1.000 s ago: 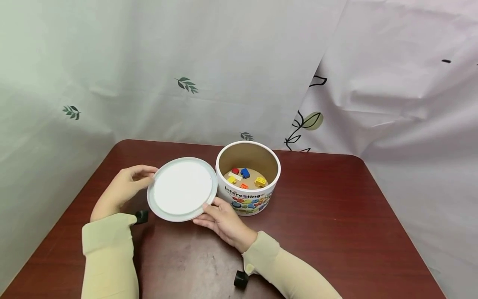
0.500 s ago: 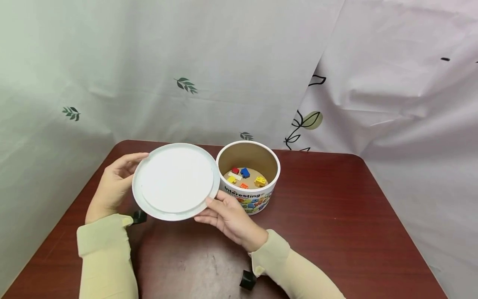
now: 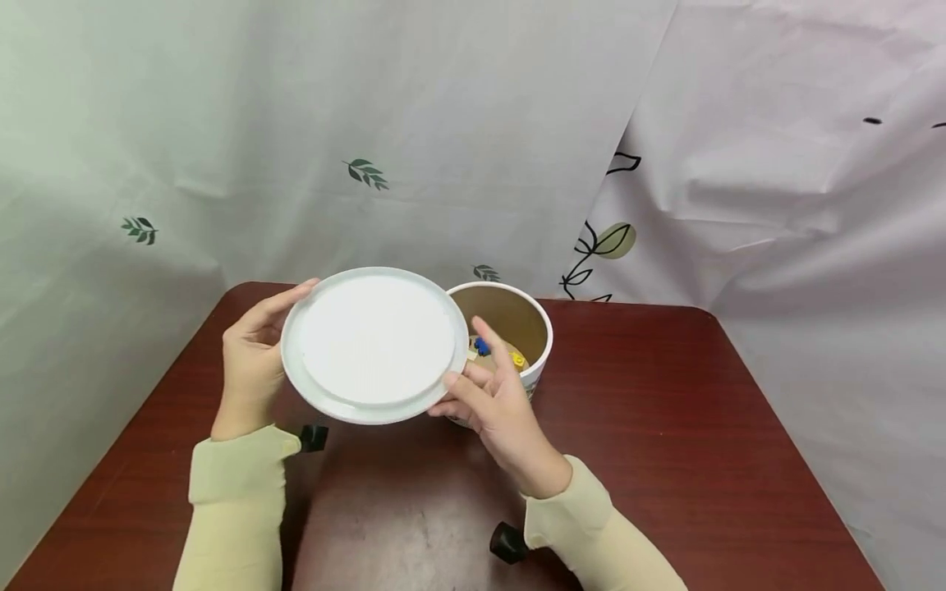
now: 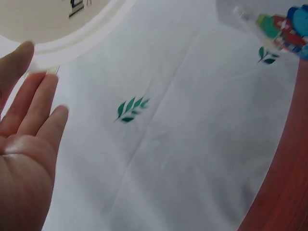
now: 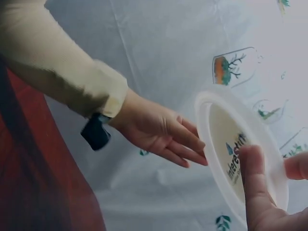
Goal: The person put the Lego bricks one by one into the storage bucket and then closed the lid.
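Note:
A round white lid (image 3: 377, 345) is held tilted above the table, its pale underside toward the head camera. My left hand (image 3: 254, 361) pinches its left edge between thumb and fingers. At the lower right edge my right hand (image 3: 510, 427) grips it, index finger raised away. The right wrist view shows dark lettering on the lid's other face (image 5: 236, 154). Behind the lid and right hand stands a white bucket (image 3: 538, 353), partly hidden. Through its open top I see a blue toy brick (image 3: 482, 346) and a yellow toy brick (image 3: 518, 359).
The dark red table (image 3: 665, 427) reaches to a pale curtain (image 3: 443, 139) with leaf prints hanging behind its far edge. A black wrist camera mount sits at each cuff, the left one (image 3: 314, 437) and the right one (image 3: 508, 542).
Both hands first lifted the lid leftward, then carried it right, so it now covers part of the bucket. The right index finger has come up off the lid.

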Available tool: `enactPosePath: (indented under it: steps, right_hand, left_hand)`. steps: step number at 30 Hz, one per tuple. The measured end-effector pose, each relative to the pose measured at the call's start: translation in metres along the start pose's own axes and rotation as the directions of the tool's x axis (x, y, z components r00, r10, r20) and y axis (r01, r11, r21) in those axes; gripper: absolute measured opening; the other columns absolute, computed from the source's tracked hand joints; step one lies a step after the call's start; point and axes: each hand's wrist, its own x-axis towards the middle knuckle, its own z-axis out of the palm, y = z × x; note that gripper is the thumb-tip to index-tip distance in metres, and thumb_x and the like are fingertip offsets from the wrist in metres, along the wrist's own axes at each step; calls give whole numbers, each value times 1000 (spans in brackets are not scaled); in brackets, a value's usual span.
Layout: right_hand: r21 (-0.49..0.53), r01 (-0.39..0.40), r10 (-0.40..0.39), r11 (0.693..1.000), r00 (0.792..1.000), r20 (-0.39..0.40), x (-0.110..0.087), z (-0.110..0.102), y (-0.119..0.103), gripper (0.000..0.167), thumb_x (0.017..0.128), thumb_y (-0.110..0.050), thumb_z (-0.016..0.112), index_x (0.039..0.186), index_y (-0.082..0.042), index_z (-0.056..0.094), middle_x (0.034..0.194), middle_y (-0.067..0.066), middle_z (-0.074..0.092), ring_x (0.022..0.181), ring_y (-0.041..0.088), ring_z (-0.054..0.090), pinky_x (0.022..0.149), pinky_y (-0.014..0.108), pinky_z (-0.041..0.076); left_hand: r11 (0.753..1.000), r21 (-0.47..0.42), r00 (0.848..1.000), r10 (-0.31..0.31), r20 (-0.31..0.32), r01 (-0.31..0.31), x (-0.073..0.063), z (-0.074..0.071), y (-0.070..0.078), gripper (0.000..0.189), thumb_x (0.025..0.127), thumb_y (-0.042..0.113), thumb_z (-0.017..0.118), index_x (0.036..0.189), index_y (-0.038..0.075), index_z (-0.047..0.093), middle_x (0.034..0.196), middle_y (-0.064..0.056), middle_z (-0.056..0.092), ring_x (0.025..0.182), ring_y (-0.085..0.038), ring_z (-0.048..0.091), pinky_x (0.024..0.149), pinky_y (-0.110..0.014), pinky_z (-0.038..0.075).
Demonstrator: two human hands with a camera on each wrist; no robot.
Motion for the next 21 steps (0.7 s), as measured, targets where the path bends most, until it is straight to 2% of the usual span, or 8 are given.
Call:
enactPosePath:
  steps: [2,4,8,12,17,19,21]
  right_hand:
    - [-39,40,-42,998,998,-40,0,-2,-2,71,97,2,56,157,-6,19,116,14,67,85,19,72,77,32,62]
    - [-111,93,-100,989,993,-64,1,-5,-3,61,99,0,54,152,-2,25,115,14,67,88,17,72,80,32,61]
    - [-271,200,-226,942,972,-68,3,-12,-7,48,101,-4,50,146,4,34,118,21,66,96,14,69,86,32,59]
    - [-396,295,-341,869,939,-49,7,-20,-11,46,100,-1,51,144,6,41,122,28,63,104,16,68,92,32,57]
    - [-539,347,-452,768,889,-72,12,-32,-16,43,95,3,65,136,3,55,121,21,68,107,21,68,95,34,57]
    - [-613,359,-500,704,863,-68,14,-38,-19,41,93,3,70,132,0,60,117,17,71,102,19,70,87,32,59]
    - [-675,382,-556,632,830,-51,15,-43,-22,37,90,4,73,126,-1,66,110,14,74,94,18,71,78,28,59]
  left_hand:
    - [999,-5,998,53,-15,-53,0,8,-3,46,79,-30,65,123,-18,62,127,-19,68,118,-25,66,94,-28,55]
    - [996,3,996,87,-36,-87,0,15,-6,45,79,-31,65,122,-18,63,126,-18,69,121,-26,64,97,-28,54]
    - [994,35,991,103,-83,-101,-1,26,-9,45,79,-28,67,122,-15,65,125,-15,70,125,-26,61,99,-29,53]
    - [995,54,990,86,-115,-80,-3,36,-10,45,81,-24,69,123,-13,66,125,-15,70,120,-26,63,95,-27,54]
    - [997,70,989,46,-139,-37,-6,47,-12,41,83,-22,69,122,-12,67,123,-15,70,105,-22,68,83,-25,57]
    - [997,71,990,25,-142,-15,-7,51,-13,39,84,-20,69,122,-11,67,122,-14,71,99,-20,68,76,-23,56]
    - [997,79,990,18,-142,-7,-8,55,-14,38,85,-19,69,122,-11,67,121,-13,71,99,-20,67,74,-22,56]
